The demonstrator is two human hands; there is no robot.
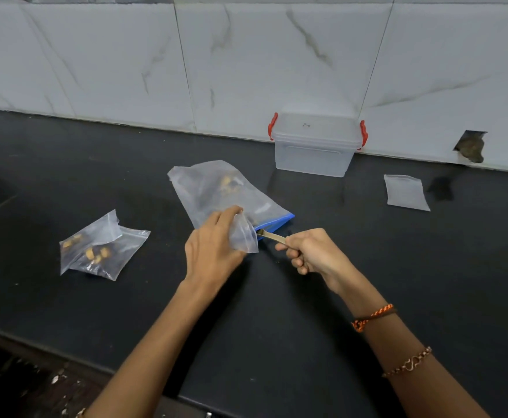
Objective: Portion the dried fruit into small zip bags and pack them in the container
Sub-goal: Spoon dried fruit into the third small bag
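Note:
A large clear bag (216, 188) with a blue zip edge lies mid-counter, dried fruit showing inside near its far end. My left hand (213, 245) pinches a small clear zip bag (243, 236) held open just in front of it. My right hand (310, 251) grips the handle of a small wooden spoon (272, 235) whose tip sits at the small bag's mouth. Two small bags with dried fruit (96, 248) lie to the left. A clear lidded container (316, 146) with red clips stands by the wall.
An empty small zip bag (406, 193) lies flat at the right. The black counter (276, 342) ends at a marble-tiled wall (246, 55); a broken hole in the tiles (471, 146) is at far right. The counter's front edge runs along the lower left.

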